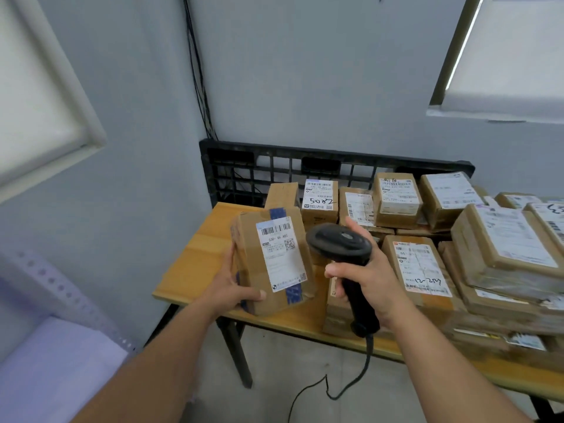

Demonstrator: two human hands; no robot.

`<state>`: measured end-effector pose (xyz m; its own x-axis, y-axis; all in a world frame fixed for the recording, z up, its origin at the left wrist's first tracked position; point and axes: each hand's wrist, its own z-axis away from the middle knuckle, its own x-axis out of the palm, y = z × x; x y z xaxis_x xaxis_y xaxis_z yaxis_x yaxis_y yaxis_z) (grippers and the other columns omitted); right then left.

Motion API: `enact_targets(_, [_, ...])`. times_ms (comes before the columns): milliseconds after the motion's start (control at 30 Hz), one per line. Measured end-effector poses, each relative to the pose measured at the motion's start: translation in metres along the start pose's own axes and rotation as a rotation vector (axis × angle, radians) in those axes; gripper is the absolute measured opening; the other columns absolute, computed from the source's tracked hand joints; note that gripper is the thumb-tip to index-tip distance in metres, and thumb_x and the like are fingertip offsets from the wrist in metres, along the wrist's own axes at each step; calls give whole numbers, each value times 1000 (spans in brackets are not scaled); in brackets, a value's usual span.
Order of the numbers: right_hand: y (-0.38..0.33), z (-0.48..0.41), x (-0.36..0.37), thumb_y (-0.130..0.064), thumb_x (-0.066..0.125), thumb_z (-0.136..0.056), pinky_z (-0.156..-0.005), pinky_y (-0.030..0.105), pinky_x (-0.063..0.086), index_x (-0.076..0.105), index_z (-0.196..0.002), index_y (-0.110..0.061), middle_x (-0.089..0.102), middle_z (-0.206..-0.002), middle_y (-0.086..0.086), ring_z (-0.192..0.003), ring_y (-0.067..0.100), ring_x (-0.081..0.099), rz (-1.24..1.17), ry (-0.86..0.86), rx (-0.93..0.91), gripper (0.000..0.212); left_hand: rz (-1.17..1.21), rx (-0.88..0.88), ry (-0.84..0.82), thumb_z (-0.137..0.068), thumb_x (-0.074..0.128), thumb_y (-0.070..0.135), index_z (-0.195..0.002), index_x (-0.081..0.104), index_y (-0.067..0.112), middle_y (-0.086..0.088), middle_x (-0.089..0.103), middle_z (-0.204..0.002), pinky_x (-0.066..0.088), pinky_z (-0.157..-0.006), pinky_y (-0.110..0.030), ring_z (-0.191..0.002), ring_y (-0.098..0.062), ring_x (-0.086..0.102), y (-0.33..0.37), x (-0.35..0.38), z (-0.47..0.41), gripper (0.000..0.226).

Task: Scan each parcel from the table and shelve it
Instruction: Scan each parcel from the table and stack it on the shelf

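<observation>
My left hand [233, 288] grips a brown cardboard parcel [273, 259] from below and the left, holding it upright over the table's left end. Its white label with a barcode faces me, and blue tape crosses the box. My right hand [370, 280] grips the handle of a black barcode scanner [338, 244]. The scanner's head sits just right of the parcel's label, close to it. A black cable hangs from the scanner's handle to the floor.
A wooden table [198, 257] carries several labelled cardboard parcels [419, 270], stacked higher at the right [503, 254]. A black plastic pallet [274, 166] leans against the wall behind. A pale metal shelf [52, 331] stands at the lower left.
</observation>
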<state>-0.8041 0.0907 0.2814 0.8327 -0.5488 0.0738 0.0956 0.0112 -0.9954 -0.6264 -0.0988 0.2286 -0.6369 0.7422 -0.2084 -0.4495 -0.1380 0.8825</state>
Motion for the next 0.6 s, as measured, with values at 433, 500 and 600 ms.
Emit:
enact_targets(433, [-56, 51, 21, -8, 79, -65, -51, 38, 51, 36, -143, -49, 68, -95, 16, -54, 31, 59, 4, -165, -209, 98, -87, 348, 223, -63, 86, 3, -150, 2, 39, -7, 45, -131, 50, -96, -46, -117, -26, 51, 21, -7, 40, 127])
enact_targets(500, [-57, 57, 19, -9, 79, -65, -51, 38, 51, 35, -144, -48, 69, -90, 14, -54, 31, 59, 21, -171, -216, 98, -93, 359, 228, -65, 85, 1, -151, 1, 36, -5, 47, -126, 50, -91, -36, -116, -25, 51, 22, -6, 48, 125])
enact_targets(600, [-56, 65, 17, -9, 79, -65, -52, 40, 50, 35, -144, -46, 70, -82, 10, -52, 31, 58, 29, -184, -217, 97, -87, 370, 238, -67, 84, 1, -150, -1, 37, -2, 46, -123, 49, -90, -34, -116, -24, 51, 21, -3, 61, 124])
